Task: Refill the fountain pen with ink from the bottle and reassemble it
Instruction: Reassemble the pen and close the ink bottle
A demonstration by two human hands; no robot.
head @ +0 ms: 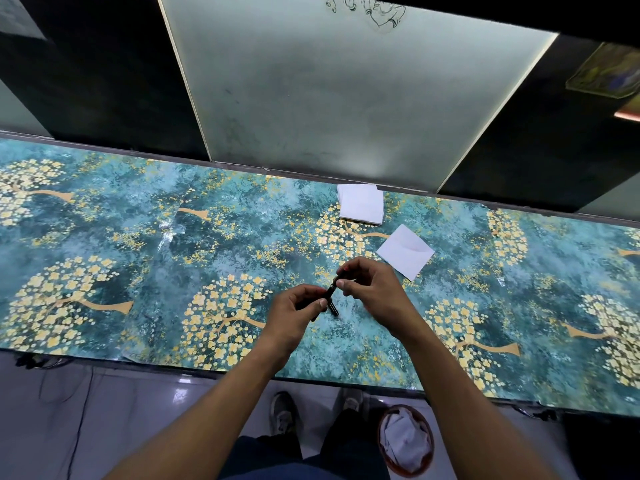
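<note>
A dark fountain pen (329,293) is held between both hands, just above the teal flowered table cover (173,258). My left hand (297,315) grips its lower end with thumb and fingers. My right hand (372,289) pinches its upper end, where a gold-coloured band shows. A short black pen part (333,309) lies or hangs just under the hands; I cannot tell whether it rests on the table. No ink bottle is in view.
A stack of white tissues (361,204) lies at the table's far edge, and a single white sheet (405,250) lies just beyond my right hand. On the floor below the near edge stands a bin (405,439) with crumpled tissue. A frosted glass panel (329,91) rises behind the table.
</note>
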